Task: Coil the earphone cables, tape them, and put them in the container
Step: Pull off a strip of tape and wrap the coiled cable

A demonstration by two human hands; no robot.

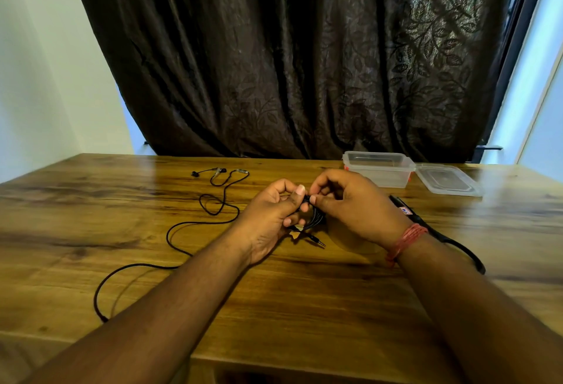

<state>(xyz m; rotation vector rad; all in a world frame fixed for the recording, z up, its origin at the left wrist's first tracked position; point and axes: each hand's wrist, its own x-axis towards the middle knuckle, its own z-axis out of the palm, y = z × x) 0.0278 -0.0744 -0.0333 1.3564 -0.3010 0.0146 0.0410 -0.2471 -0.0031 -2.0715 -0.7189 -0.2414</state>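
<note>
Left hand and right hand raised together just above the wooden counter, fingers of both curled round and pinching one small black coil of earphone cable between them. Audio plug hanging out below the coil, beside a small scrap of tape. Red thread band on the right wrist. Second black earphone cable loose and uncoiled on the counter to the left, earbuds at its far end, well apart from the hands. Clear plastic container open at the far right of the counter, its lid flat just beside it. Dark tool partly hidden behind the right wrist; kind unclear. Dark curtain behind.
</note>
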